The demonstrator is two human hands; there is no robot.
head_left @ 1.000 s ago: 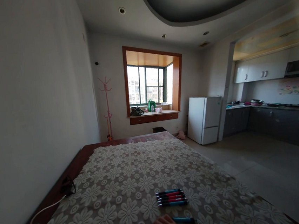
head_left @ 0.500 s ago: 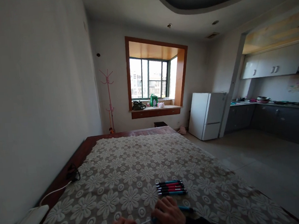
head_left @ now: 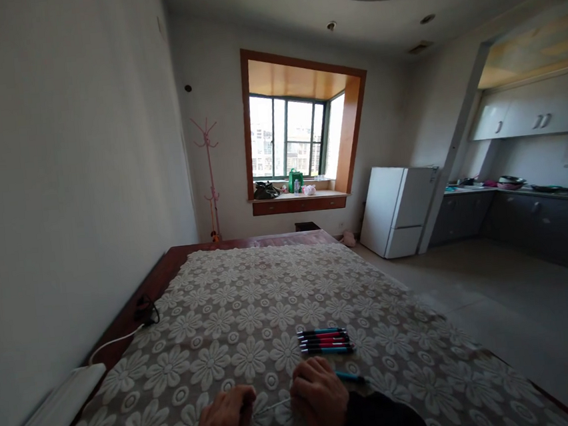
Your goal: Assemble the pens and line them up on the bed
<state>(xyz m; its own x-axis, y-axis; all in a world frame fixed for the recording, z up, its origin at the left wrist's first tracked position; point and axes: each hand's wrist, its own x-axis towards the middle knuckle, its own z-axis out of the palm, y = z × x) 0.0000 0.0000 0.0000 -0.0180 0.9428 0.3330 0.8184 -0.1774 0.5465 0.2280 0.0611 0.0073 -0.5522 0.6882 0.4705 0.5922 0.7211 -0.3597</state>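
- Both hands sit low at the near edge of the counter (head_left: pixel 137 307), which is covered by a lace cloth (head_left: pixel 253 310) patterned with daisies.
- The left hand (head_left: pixel 224 423) rests knuckles up on the cloth, fingers curled; a thin pale rod (head_left: pixel 272 407) runs from its fingertips toward the other hand. Whether its grip is pinching the rod cannot be told.
- The right hand (head_left: pixel 321 400) lies just beside the left, fingers bent down over a blue pen (head_left: pixel 351 376), whose end sticks out to the right of the knuckles. Its grip is hidden under the hand, so how tightly it closes cannot be told.
- A dark sleeve (head_left: pixel 384 421) covers the right wrist.
- A row of pens (head_left: pixel 325 341), red and blue with dark ends, lies side by side on the cloth just beyond the right hand, apart from it.
- At the counter's left edge lie a white strip (head_left: pixel 47 416) and a white cable (head_left: pixel 113 342) leading to a dark plug (head_left: pixel 147 311).
- Farther off stand a window (head_left: pixel 290 142), a pink coat stand (head_left: pixel 210 180) and a white fridge (head_left: pixel 399 210).
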